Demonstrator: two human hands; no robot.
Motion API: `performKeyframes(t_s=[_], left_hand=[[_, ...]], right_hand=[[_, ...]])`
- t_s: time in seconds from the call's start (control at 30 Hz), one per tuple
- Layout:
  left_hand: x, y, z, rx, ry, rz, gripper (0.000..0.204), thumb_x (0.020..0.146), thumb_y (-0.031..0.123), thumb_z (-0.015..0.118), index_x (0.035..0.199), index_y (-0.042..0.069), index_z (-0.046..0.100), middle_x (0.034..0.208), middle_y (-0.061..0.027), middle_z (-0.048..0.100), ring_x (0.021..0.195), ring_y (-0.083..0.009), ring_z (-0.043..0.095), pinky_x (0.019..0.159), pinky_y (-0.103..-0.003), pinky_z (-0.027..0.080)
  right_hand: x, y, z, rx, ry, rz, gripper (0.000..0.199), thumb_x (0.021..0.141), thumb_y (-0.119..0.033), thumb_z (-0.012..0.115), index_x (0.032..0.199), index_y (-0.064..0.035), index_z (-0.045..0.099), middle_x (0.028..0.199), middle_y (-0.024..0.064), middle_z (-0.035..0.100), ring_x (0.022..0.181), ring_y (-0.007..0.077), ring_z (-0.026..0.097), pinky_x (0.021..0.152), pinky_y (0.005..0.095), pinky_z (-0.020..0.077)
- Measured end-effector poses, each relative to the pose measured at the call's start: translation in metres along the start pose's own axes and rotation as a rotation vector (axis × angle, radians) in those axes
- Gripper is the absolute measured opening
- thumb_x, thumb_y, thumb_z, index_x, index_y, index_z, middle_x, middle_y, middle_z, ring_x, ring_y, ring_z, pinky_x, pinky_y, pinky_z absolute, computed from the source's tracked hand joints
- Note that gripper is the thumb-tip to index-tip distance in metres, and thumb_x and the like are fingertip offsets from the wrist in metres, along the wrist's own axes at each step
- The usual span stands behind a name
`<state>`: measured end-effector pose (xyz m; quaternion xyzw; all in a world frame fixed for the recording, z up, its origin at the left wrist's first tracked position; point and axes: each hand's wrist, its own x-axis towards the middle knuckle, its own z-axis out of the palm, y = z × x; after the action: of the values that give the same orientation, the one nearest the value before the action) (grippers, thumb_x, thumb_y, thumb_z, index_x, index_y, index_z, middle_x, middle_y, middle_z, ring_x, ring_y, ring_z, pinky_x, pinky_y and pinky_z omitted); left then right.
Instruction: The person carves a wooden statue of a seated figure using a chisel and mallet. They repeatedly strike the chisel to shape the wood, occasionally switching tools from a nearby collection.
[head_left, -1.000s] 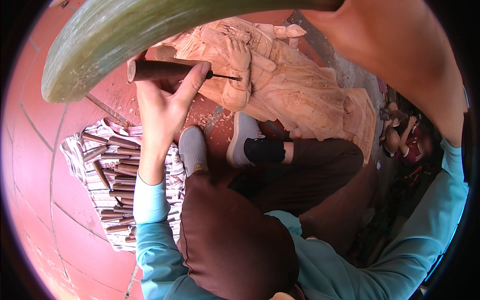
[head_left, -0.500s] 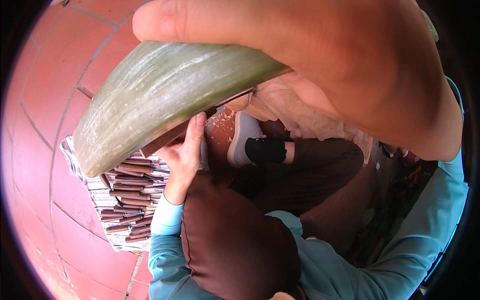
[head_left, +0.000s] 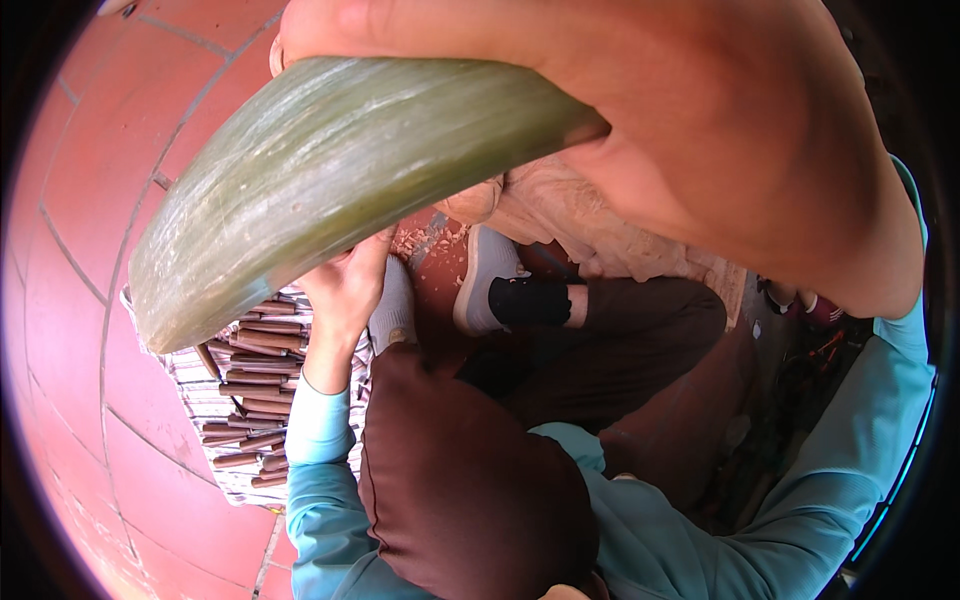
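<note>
Right hand (head_left: 660, 120) up high, fingers wrapped round the green mallet (head_left: 340, 190), its head slanting over the left hand (head_left: 345, 285), whose grip I can't tell; carved wooden statue (head_left: 565, 220) partly hidden beyond.

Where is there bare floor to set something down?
Red floor tiles look bare left of the striped white cloth and beside the left turquoise sleeve. It is crowded on the cloth, with its brown wooden-handled tools, and between the grey fabric shoes and pale carved wood, where shavings lie. The curved green block hides some floor.
</note>
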<state>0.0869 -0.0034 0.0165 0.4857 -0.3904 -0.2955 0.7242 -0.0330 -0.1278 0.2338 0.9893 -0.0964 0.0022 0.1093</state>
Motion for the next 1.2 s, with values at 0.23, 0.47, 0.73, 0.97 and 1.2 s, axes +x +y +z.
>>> performKeyframes(t_s=[0.23, 0.47, 0.73, 0.97, 1.2], left_hand=[[0.0, 0.0, 0.002, 0.02, -0.013, -0.008, 0.016, 0.085, -0.001, 0.069, 0.099, -0.006, 0.064, 0.093, -0.0101, 0.068, 0.082, -0.0151, 0.064, 0.078, -0.027, 0.052], [-0.005, -0.005, 0.002, 0.044, 0.058, -0.046, 0.014, 0.085, -0.003, 0.068, 0.098, -0.007, 0.063, 0.089, -0.01, 0.067, 0.08, -0.0153, 0.064, 0.077, -0.027, 0.053], [-0.007, 0.008, 0.012, 0.01, -0.091, 0.075, 0.028, 0.082, -0.005, 0.069, 0.109, -0.004, 0.061, 0.101, -0.0122, 0.068, 0.091, -0.0196, 0.065, 0.079, -0.033, 0.052], [-0.01, -0.004, 0.006, 0.008, -0.009, 0.045, 0.022, 0.082, -0.002, 0.07, 0.104, -0.003, 0.065, 0.1, -0.0118, 0.068, 0.089, -0.0195, 0.065, 0.078, -0.034, 0.053], [-0.026, -0.01, 0.008, -0.042, 0.041, 0.144, 0.028, 0.083, -0.003, 0.07, 0.11, -0.003, 0.062, 0.102, -0.0108, 0.066, 0.092, -0.0201, 0.063, 0.082, -0.034, 0.051]], right_hand=[[-0.001, 0.001, -0.001, 0.002, -0.004, 0.005, 0.054, 0.069, 0.001, 0.068, 0.12, -0.006, 0.054, 0.094, 0.0094, 0.065, 0.067, 0.0243, 0.063, 0.058, 0.0328, 0.0497], [-0.004, 0.001, -0.001, 0.011, -0.003, 0.007, 0.055, 0.069, 0.001, 0.068, 0.121, -0.0061, 0.054, 0.095, 0.0093, 0.065, 0.068, 0.0243, 0.063, 0.059, 0.0328, 0.0497], [-0.01, 0.002, -0.002, 0.015, 0.007, 0.022, 0.055, 0.069, 0.001, 0.068, 0.121, -0.0063, 0.054, 0.095, 0.0092, 0.065, 0.068, 0.0242, 0.063, 0.059, 0.0328, 0.0498], [-0.011, 0.001, -0.006, 0.012, 0.011, 0.027, 0.056, 0.069, 0.001, 0.069, 0.122, -0.0064, 0.054, 0.096, 0.0092, 0.065, 0.068, 0.0242, 0.063, 0.059, 0.0327, 0.0499], [-0.007, -0.003, -0.006, 0.019, 0.008, 0.02, 0.056, 0.069, 0.002, 0.069, 0.122, -0.0065, 0.054, 0.096, 0.0091, 0.066, 0.069, 0.0242, 0.063, 0.059, 0.0327, 0.0499]])
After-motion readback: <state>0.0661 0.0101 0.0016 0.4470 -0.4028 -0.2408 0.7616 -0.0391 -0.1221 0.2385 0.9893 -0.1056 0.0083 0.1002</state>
